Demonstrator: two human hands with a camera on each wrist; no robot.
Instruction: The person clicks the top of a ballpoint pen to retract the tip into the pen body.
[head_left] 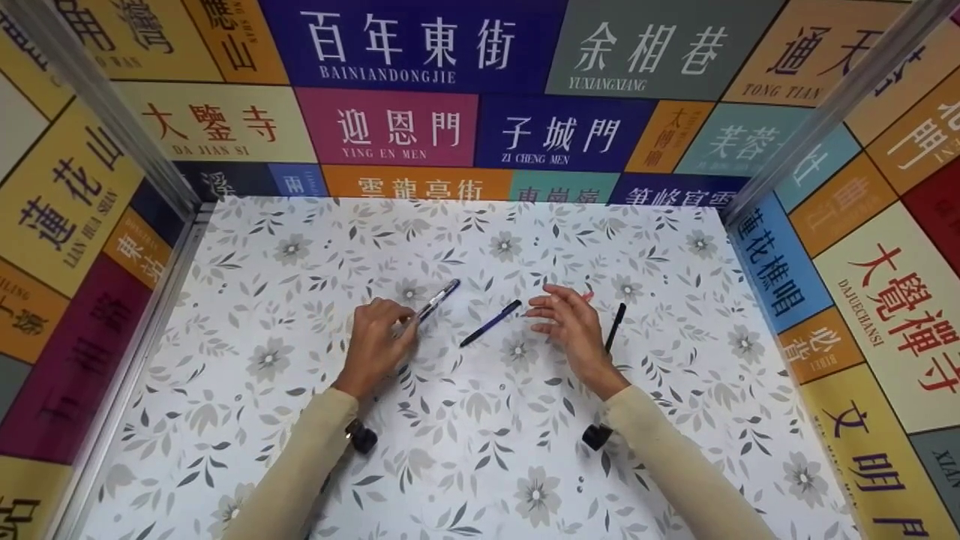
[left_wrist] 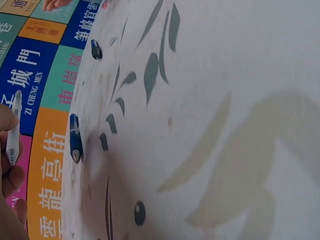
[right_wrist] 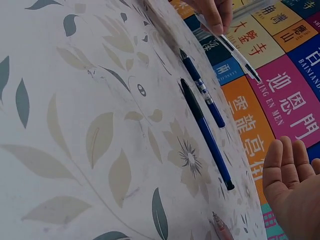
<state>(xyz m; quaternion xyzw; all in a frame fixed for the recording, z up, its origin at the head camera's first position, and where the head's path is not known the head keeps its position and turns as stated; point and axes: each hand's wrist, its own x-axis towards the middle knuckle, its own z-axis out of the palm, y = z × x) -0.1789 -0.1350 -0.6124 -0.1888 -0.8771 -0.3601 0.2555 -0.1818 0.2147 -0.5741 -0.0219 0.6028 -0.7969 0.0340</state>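
Observation:
My left hand point(head_left: 377, 339) pinches a slim clear and white pen point(left_wrist: 15, 131) between thumb and fingers, raised above the table in both wrist views. Beyond it lies a blue pen with a silver band point(right_wrist: 202, 87), partly overlapped by the held pen in the head view. A second blue pen with a black grip point(head_left: 491, 322) rests on the table between the hands. My right hand point(head_left: 574, 330) hovers with fingers spread, holding nothing. A black pen point(head_left: 616, 324) lies just right of it. Behind its fingers, a pinkish pen point(right_wrist: 221, 227) is mostly hidden in the head view.
A white floral cloth point(head_left: 480, 450) covers the tabletop. Panels with colourful Chinese place names point(head_left: 405, 127) stand at the back and both sides. Metal corner posts point(head_left: 832, 97) rise at the back left and right.

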